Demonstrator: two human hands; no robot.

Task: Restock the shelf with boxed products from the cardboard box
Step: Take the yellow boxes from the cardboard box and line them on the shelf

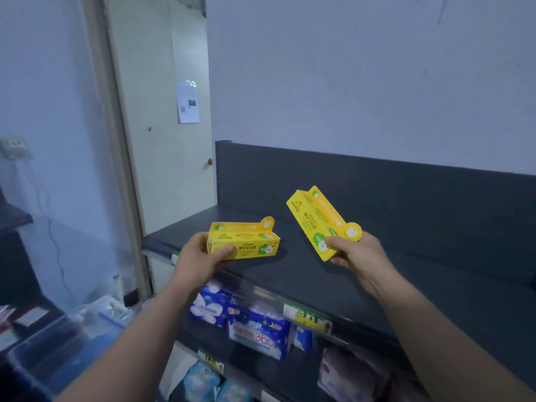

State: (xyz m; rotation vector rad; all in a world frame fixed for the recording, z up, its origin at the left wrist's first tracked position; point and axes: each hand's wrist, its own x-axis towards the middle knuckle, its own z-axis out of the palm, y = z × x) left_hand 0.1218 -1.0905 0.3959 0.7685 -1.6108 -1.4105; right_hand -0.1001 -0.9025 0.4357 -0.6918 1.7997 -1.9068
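Note:
My left hand (200, 256) grips the left end of a yellow boxed product (246, 242), held level at the front left of the dark top shelf (377, 274). In my right hand (356, 250) is a second yellow box (316, 219), gripped at its near end and tilted, its far end pointing up and back over the shelf. Both boxes have a round hang tab. The shelf board carries nothing else. The cardboard box is out of view.
The dark back panel (377, 184) rises behind the shelf. Below, lower shelves hold blue and white soft packs (258, 329) and price tags (307, 316). A clear plastic bin (72, 343) stands on the floor at the left, near a door (165, 126).

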